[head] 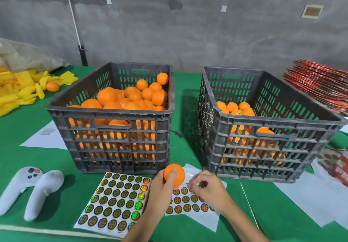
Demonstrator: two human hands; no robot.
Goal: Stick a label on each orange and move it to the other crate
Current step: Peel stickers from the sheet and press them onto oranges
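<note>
My left hand [162, 187] grips an orange [178, 175] in front of the left crate, thumb across its face. My right hand [205, 187] hovers just right of it over a partly used label sheet [188, 202], its fingertips pinched together; a small label seems to sit between them, but it is hard to make out. A full sheet of round shiny labels [116, 202] lies to the left. The left black crate [105, 110] is piled with oranges. The right black crate [271, 119] holds fewer oranges, some with labels.
Two white controllers [32, 187] lie at the near left on the green table [37, 159]. Yellow foam sleeves [20, 89] and a loose orange [52, 86] sit far left. Red flat cartons [318, 83] are stacked far right. White papers [308, 194] lie near the right crate.
</note>
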